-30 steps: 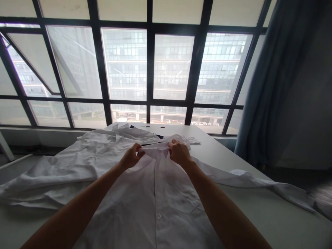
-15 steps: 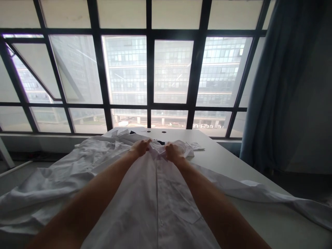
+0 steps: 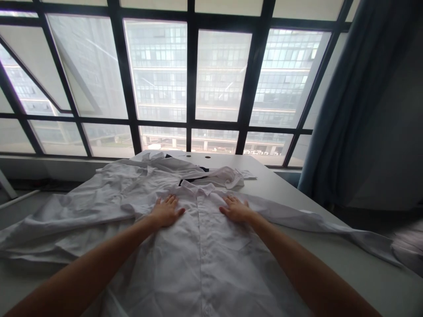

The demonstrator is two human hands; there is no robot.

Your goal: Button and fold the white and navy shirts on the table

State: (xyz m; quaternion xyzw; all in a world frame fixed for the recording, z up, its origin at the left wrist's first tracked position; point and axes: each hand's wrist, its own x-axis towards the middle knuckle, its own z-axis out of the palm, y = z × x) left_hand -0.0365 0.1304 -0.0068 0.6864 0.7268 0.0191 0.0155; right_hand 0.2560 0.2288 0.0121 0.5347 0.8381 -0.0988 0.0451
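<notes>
A white button-up shirt [image 3: 211, 259] lies front side up, its collar [image 3: 197, 188] pointing toward the window and its button strip running down the middle. My left hand [image 3: 167, 211] rests flat on the shirt's left shoulder area, fingers spread. On the other side, my right hand [image 3: 235, 208] lies flat below the collar with its fingers apart. One long sleeve [image 3: 307, 220] stretches out to the right across the table. Neither hand grips the cloth.
More white garments [image 3: 109, 180] lie rumpled on the left of the white table [image 3: 350, 264], with another bunched white cloth [image 3: 228, 176] beyond the collar. Behind the table stands a black-framed window [image 3: 190, 88]. A blue-grey curtain [image 3: 343, 110] hangs at the right.
Both hands have let go of the collar and moved nearer and apart, now flat on the shirt's upper front. The collar lies down on the table. The view has tilted downward.
</notes>
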